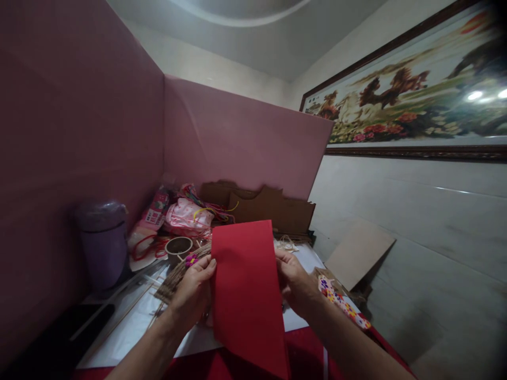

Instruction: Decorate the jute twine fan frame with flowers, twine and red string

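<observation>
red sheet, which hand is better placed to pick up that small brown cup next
Left, probably. The left hand grips the red sheet on the side where the cup stands; the right hand is across the sheet.

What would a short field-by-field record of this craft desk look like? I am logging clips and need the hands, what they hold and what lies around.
Left hand: left hand grips the left edge of the red sheet
Right hand: right hand holds the sheet's right edge
Sheet: upright, facing the camera, flat
Behind the sheet: brown cardboard pieces, pink bag, small round cup
Left side: purple lidded container
Surroundings: pink partition, framed horse picture on the wall
</observation>
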Demonstrator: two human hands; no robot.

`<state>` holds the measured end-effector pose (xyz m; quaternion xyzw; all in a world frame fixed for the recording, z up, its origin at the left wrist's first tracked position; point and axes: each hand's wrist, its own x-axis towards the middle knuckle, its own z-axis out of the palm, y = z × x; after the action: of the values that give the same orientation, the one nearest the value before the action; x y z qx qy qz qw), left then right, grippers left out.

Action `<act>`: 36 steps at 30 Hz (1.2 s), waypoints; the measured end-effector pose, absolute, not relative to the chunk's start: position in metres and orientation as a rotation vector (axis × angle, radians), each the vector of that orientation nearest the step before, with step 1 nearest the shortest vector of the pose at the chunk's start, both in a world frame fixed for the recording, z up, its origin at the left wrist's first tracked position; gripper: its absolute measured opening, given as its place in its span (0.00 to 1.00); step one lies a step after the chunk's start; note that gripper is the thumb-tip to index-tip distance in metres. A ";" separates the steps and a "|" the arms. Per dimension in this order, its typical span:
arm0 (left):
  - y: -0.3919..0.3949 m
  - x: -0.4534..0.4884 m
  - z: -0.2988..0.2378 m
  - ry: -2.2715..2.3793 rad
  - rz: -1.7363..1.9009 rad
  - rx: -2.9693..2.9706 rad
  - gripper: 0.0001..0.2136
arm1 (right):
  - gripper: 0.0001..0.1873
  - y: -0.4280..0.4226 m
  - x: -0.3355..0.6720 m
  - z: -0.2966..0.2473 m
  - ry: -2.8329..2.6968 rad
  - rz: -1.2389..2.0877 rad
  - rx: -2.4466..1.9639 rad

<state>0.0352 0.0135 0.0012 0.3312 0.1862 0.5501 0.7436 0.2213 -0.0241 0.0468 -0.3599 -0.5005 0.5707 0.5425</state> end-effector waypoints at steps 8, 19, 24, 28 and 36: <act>0.016 0.035 -0.003 0.410 1.200 0.745 0.11 | 0.23 -0.023 0.222 0.048 -1.231 1.282 -0.843; 0.017 0.036 -0.003 0.436 1.236 0.666 0.10 | 0.19 -0.017 0.224 0.035 -1.231 1.022 -1.022; 0.028 0.029 -0.002 0.530 1.442 0.506 0.07 | 0.20 -0.010 0.252 0.061 -1.196 0.324 -1.092; 0.040 0.010 0.011 0.517 1.671 0.381 0.09 | 0.19 0.014 0.273 0.095 -1.041 -0.305 -0.980; 0.052 -0.013 0.027 0.505 1.854 0.169 0.11 | 0.16 0.097 0.269 0.092 -1.628 -0.556 -1.147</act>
<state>-0.0131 0.0519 0.0272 0.0719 0.2152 0.7900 0.5696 0.2687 0.0974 0.0920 -0.4766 -0.6764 -0.2313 0.5117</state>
